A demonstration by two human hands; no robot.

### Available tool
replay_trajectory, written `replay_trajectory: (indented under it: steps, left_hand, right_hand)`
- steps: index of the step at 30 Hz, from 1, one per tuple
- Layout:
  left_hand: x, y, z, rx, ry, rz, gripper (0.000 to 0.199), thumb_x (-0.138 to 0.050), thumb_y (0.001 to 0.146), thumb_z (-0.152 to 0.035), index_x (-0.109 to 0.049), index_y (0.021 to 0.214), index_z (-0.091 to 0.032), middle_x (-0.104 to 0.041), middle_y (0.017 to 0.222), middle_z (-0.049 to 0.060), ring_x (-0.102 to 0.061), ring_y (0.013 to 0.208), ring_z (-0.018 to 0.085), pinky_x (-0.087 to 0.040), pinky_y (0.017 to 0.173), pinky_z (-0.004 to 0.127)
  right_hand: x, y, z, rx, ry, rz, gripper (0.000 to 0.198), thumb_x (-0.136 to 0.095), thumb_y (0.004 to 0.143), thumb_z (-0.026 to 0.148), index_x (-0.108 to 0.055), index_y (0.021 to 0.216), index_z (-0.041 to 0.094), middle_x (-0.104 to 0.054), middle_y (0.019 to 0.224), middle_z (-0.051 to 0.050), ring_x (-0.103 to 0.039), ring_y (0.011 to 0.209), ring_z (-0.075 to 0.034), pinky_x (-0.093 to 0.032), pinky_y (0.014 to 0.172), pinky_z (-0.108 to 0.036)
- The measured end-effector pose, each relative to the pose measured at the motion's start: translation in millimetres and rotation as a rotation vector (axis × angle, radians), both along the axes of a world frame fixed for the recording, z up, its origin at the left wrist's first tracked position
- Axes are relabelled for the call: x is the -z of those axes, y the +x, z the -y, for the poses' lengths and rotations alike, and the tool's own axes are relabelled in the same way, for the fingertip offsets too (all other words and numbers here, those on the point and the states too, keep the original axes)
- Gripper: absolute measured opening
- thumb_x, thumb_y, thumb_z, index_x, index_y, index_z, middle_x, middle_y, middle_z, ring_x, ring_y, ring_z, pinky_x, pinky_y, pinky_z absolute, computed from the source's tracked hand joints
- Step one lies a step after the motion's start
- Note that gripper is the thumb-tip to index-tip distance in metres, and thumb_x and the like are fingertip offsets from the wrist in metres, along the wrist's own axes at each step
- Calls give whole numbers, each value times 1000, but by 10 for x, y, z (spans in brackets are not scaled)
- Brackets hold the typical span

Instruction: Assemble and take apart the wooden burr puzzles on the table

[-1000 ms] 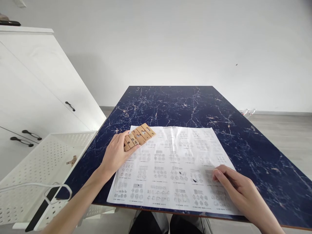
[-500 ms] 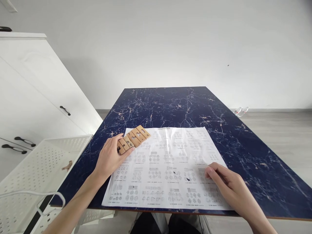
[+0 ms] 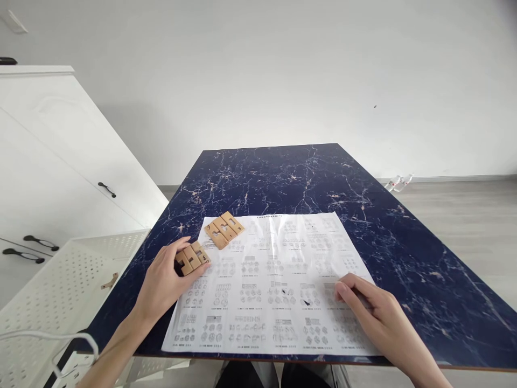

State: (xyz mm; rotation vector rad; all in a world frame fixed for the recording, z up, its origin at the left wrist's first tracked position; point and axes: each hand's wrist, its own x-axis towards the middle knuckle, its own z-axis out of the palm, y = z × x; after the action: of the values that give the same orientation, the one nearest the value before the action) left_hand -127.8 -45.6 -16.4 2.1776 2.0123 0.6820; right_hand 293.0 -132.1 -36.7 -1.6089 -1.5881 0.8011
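Observation:
My left hand (image 3: pixel 163 280) is closed around a few notched wooden puzzle pieces (image 3: pixel 193 258), side by side, with numbers on them; the fingers cover part of them. Just beyond lies a second group of wooden pieces (image 3: pixel 224 230), numbered and cut with slots, flat at the sheet's far left corner. Under both groups spreads a creased white instruction sheet (image 3: pixel 266 258) printed with rows of small diagrams. My right hand (image 3: pixel 369 304) rests on the sheet's right side, fingers loosely curled in, with nothing seen in it.
The dark blue marbled table (image 3: pixel 274 178) reaches toward the white wall. At left stand a white cabinet (image 3: pixel 60 145) and a perforated white shelf (image 3: pixel 36 285), where a wooden piece (image 3: pixel 110 280) and a white cable (image 3: pixel 44 335) lie. Plastic bottles (image 3: pixel 399 183) stand on the floor at right.
The row of wooden pieces has come apart into two groups. My left hand has drawn the nearer group left and toward me. My right hand stays put; the view has shifted slightly.

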Motion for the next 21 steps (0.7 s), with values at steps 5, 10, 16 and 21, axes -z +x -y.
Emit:
replay_trajectory:
  steps: [5, 10, 16, 21]
  left_hand:
    - [-91, 169, 180, 46, 22, 34, 72, -75, 85, -71, -56, 140, -28, -70, 130, 9, -70, 113, 33, -59, 98, 49]
    - [-207, 719, 171, 272, -27, 78, 66, -76, 90, -65, -52, 142, -32, -68, 139, 8, -69, 124, 33, -59, 102, 50]
    - [-184, 1434, -105, 550, -145, 124, 74, -78, 89, -64, -49, 147, -30, -67, 138, 10, -64, 130, 35, -58, 105, 53]
    - [-87, 1706, -315, 656, -232, 118, 77, -79, 87, -67, -51, 146, -26, -66, 135, 11, -66, 122, 34, -59, 100, 52]
  right_hand:
    - [11, 3, 2, 2, -6, -23, 44, -50, 108, 54, -62, 78, 24, -61, 73, -2, -55, 69, -20, -39, 56, -27]
    - [19, 20, -1, -13, -29, -49, 44, -48, 109, 55, -60, 80, 24, -61, 75, -3, -54, 72, -20, -37, 55, -28]
    - [-3, 31, -36, -41, -30, -78, 44, -46, 110, 53, -59, 81, 23, -61, 76, -3, -55, 72, -20, -37, 55, -28]
    - [-16, 32, -53, -49, -28, -72, 43, -46, 111, 52, -59, 81, 23, -62, 76, -3, -57, 71, -19, -39, 55, -28]
